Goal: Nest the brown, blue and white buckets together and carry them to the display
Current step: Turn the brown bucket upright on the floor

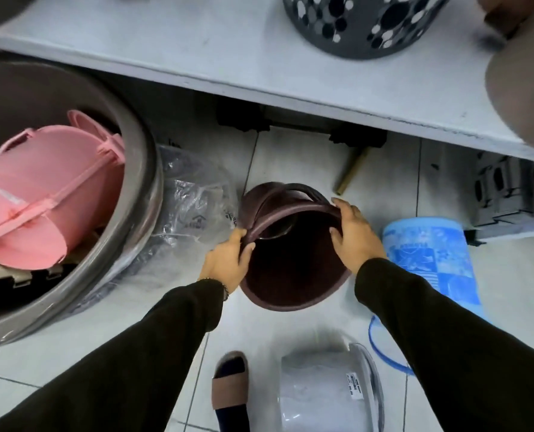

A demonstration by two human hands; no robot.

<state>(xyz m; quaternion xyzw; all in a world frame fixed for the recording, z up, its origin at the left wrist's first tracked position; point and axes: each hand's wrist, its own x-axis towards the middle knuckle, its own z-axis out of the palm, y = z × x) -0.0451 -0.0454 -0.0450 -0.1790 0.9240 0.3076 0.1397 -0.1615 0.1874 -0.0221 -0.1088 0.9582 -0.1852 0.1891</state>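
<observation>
Both hands, left hand [226,260] and right hand [354,235], curl over the brown bucket [293,275] rim above the floor; loose handle may swing, blue bucket [431,260] and white bucket [328,397] lie unnested nearby.

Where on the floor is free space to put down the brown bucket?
Bare tiles lie behind the brown bucket, toward the shelf. Crowded: plastic bag to its left, blue bucket to its right, white bucket in front.
</observation>
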